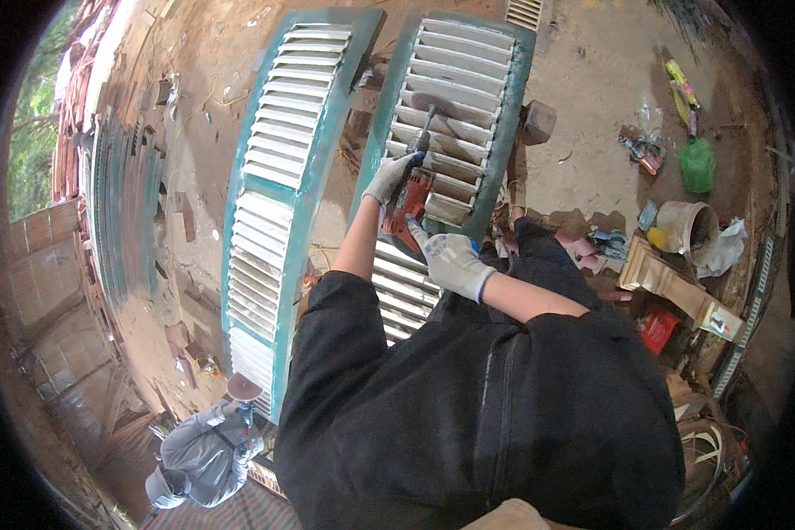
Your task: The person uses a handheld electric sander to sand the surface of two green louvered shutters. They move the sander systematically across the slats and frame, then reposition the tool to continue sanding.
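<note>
Dirt floor (pixel 583 97), power tool (pixel 411 199) in hands (pixel 455 263), shutter (pixel 464 132) beneath

Daylight is flooding in at the upper left, washing the foliage (pixel 44 97) to a pale glare, while soft light is brightening the dirt ground (pixel 592 97) and making the right louvered shutter's slats (pixel 464 44) gleam. Shade is pooling between the two shutters, and the lower left is sinking into dimness. The black jacket (pixel 477 397) is swallowing detail. The sanding disc (pixel 437 106) is looking smeared; fisheye distortion is bowing straight edges toward a black rim.
</note>
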A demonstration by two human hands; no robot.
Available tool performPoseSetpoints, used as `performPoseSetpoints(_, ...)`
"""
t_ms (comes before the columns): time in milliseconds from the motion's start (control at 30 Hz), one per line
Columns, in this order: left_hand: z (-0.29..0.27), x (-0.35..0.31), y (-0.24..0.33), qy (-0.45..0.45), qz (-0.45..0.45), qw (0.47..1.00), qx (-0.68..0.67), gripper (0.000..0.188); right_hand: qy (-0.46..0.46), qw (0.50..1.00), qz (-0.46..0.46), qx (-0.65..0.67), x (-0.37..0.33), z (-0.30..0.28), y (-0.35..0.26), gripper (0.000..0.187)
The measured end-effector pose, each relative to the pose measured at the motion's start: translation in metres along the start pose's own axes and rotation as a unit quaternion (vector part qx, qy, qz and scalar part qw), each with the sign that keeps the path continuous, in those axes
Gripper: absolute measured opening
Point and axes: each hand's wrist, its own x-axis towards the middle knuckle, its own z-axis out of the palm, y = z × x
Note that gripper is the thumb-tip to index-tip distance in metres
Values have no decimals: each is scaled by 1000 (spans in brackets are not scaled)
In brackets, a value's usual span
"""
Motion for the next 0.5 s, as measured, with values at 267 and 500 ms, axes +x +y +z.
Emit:
performPoseSetpoints(267,28,-16,1,52,-98,984,-141,33,30,999,-23,11,-12,4,28,80)
performPoseSetpoints(500,123,-37,2,-13,-58,983,-171,54,-33,998,17,-41,-86,2,73,84)
